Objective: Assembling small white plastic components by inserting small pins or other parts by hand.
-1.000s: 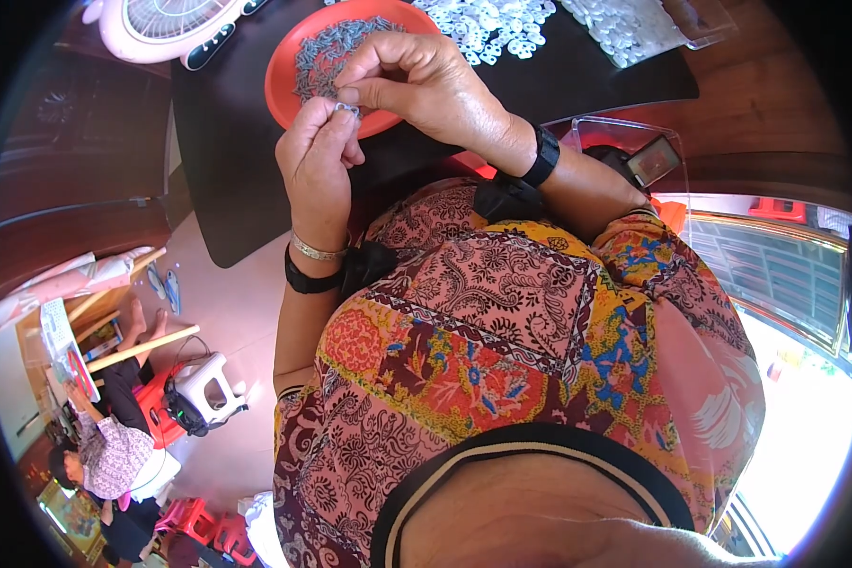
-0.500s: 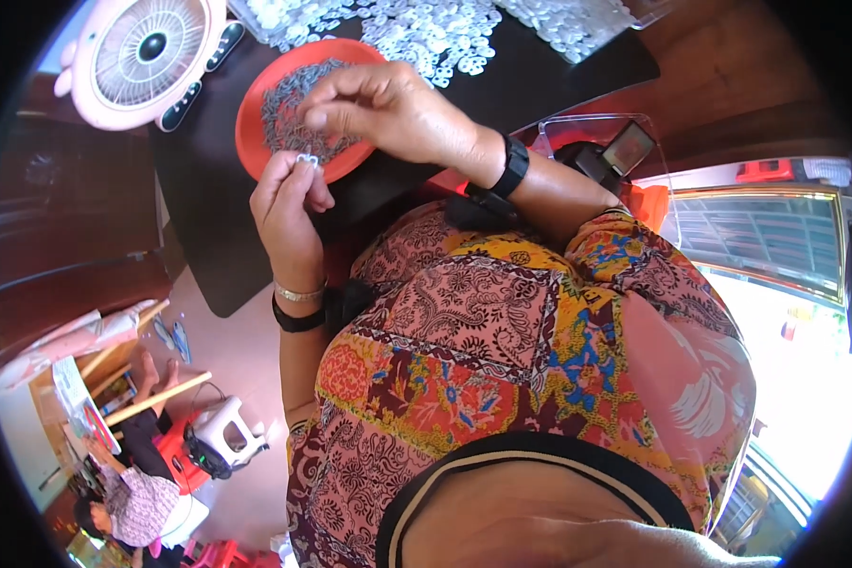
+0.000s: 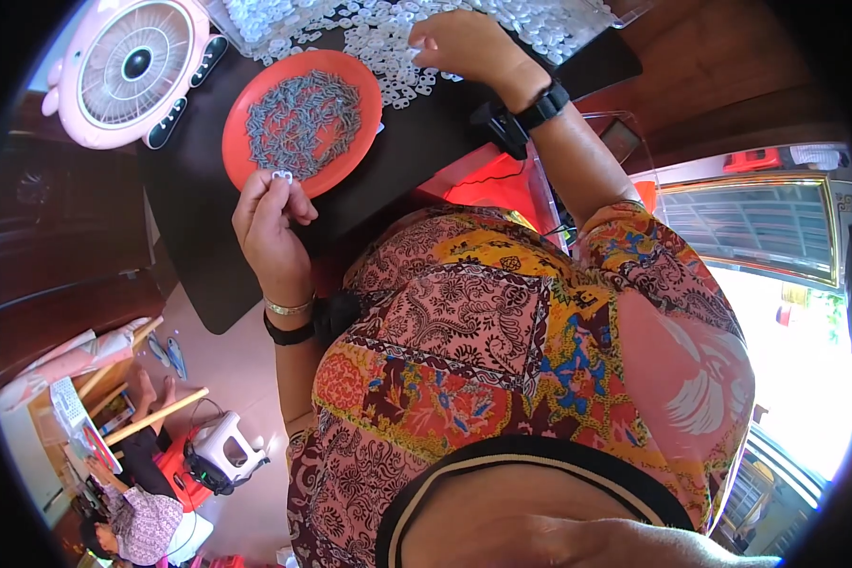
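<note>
My left hand (image 3: 273, 232) is closed in a pinch on a small white plastic piece (image 3: 282, 176), held at the near edge of a round red-orange dish (image 3: 238, 142). Many small grey screws (image 3: 303, 118) lie in that dish. Over a spread of small white plastic pieces (image 3: 379, 59) at the table's far side is my right hand (image 3: 478, 49). Its fingers are curled in toward the thumb, and their tips meet the white pieces; whether one is between them is too small to make out.
A pink fan (image 3: 134, 66) stands left of the dish on the dark table (image 3: 194, 246). Beneath my right forearm is a black device (image 3: 504, 128) beside something red (image 3: 488, 189). Another person (image 3: 147, 521) sits at lower left, near a white stool (image 3: 229, 450).
My right hand has moved from above the dish of screws, right and away, to the white pieces. My left hand keeps its white piece and sits slightly lower left in view.
</note>
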Available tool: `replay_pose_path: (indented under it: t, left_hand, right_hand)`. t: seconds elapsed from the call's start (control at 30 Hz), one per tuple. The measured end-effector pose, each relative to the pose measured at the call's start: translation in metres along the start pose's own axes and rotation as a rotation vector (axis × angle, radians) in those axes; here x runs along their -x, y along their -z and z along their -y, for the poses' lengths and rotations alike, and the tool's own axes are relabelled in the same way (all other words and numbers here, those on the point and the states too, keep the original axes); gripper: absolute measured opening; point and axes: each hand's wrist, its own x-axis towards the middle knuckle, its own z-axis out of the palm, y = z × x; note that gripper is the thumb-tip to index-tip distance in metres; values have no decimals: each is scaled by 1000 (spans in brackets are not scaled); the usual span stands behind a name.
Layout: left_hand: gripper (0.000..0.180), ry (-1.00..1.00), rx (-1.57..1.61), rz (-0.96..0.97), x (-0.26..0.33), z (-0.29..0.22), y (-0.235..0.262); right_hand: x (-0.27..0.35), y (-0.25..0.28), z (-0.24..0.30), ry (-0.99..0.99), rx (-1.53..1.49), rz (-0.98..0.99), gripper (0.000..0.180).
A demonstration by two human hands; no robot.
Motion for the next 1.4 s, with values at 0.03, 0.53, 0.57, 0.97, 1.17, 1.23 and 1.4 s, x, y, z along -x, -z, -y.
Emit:
replay_pose_path:
  t: [0.03, 0.53, 0.57, 0.97, 1.17, 1.23, 1.4]
  left_hand:
    - [16, 0, -12, 6, 1, -1, 0]
    - [18, 28, -36, 40, -5, -5, -8]
    - [18, 26, -37, 43, -5, -5, -9]
    - [18, 7, -78, 55, -6, -4, -12]
    - [17, -96, -298, 28, -12, 5, -24]
    - [17, -21, -176, 7, -14, 7, -17]
    - [17, -18, -143, 19, -15, 0, -2]
  right_hand:
    - [-2, -5, 0, 1, -3, 1, 18]
    - [-9, 9, 19, -115, -472, -17, 20]
    - [-10, 8, 19, -92, -439, -59, 20]
    - [-14, -16, 19, 101, -284, 102, 26]
    - [-15, -22, 33, 114, -178, 99, 25]
    - [-19, -24, 41, 124, -150, 99, 24]
    - [-28, -29, 46, 107, -147, 89, 21]
